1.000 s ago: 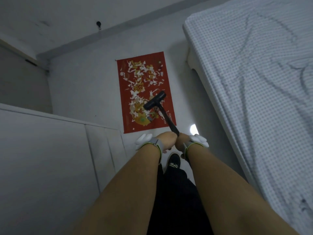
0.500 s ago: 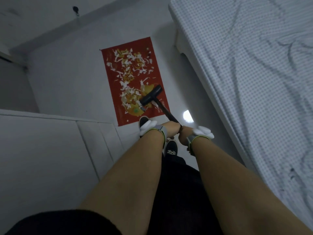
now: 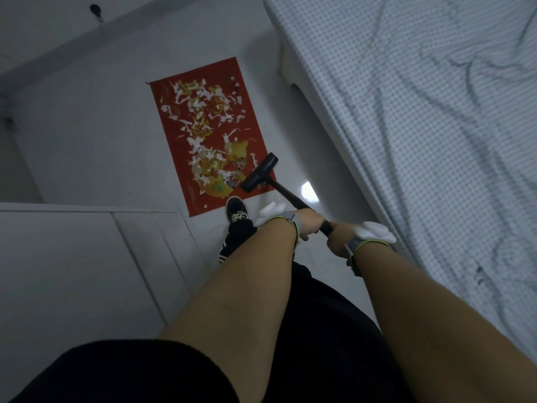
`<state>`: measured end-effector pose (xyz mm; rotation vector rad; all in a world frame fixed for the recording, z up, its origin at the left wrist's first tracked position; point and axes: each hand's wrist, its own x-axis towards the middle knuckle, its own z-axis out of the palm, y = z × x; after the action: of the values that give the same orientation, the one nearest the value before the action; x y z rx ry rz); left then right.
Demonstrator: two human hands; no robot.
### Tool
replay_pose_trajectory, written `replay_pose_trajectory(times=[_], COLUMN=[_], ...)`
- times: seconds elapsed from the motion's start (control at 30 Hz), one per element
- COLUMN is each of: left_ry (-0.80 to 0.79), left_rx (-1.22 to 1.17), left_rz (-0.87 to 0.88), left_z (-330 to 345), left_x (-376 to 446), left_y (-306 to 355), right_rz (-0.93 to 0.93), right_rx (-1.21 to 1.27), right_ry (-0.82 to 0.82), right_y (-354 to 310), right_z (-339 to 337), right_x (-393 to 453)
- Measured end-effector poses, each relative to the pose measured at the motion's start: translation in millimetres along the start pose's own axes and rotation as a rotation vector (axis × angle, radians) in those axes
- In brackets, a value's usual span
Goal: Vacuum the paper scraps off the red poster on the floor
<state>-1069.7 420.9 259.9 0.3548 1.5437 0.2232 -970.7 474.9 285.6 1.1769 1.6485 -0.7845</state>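
Observation:
A red poster (image 3: 168, 112) with gold print lies flat on the pale floor. White paper scraps (image 3: 200, 117) cover most of it, thickest down the middle. The black vacuum head (image 3: 259, 173) rests on the poster's near right corner, its dark wand (image 3: 290, 197) running back to my hands. My left hand (image 3: 309, 223) grips the wand higher up. My right hand (image 3: 338, 241) grips it just behind. Both wear grey wrist straps with white attachments.
A bed (image 3: 421, 126) with a checked sheet fills the right side, its edge close to the wand. A white cabinet (image 3: 87, 271) stands at the left. My black shoe (image 3: 236, 212) touches the poster's near edge. A bright light spot (image 3: 308, 191) shines on the floor.
The vacuum head has slid toward the poster's near right corner. My left foot has stepped forward to the poster's edge, and the view has shifted closer.

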Motion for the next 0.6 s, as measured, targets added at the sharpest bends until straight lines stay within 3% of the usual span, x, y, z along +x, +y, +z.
replay_pose_trajectory(times=[0.37,0.6], left_ry=[-0.045,0.187], left_rx=[0.019,-0.191], left_rz=[0.032,0.134], left_z=[-11.1,-51.8], left_x=[-12.5,-1.8], left_y=[13.1,-4.5], right_rz=[0.012,-0.112], right_rx=[0.187,0.349], right_ry=[0.072,0.100], right_y=[0.0,-76.7], right_z=[-39.4,-56.3], right_x=[-26.6,-6.3])
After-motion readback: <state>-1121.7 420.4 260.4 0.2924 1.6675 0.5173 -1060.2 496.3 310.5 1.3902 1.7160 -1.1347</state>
